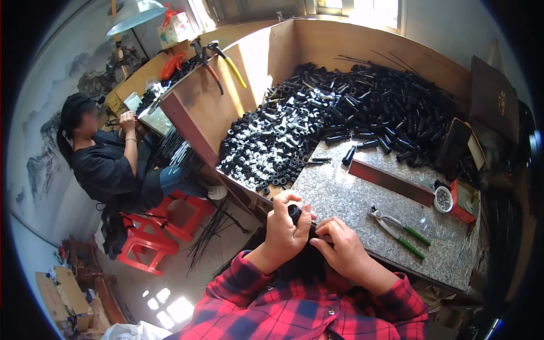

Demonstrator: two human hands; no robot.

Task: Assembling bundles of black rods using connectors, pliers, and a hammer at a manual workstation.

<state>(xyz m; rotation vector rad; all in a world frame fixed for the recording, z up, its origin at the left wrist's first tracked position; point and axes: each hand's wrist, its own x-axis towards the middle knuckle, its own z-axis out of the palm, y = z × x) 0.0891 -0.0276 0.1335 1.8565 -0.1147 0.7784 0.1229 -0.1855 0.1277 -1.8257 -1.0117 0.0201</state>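
Head view: left hand (285, 229) and right hand (340, 249) each grip one black part (294, 212); one pliers (399, 225) lies near.

My left hand (285, 229) is raised, fingers curled shut toward me. My right hand (340, 249) sits just beside it, touching, fingertips (318, 226) pinched inward. Both forearms come up from below, wrists bent together.

A red, black and white plaid flannel shirt with long sleeves; the 2 hands (317, 241) are bare.
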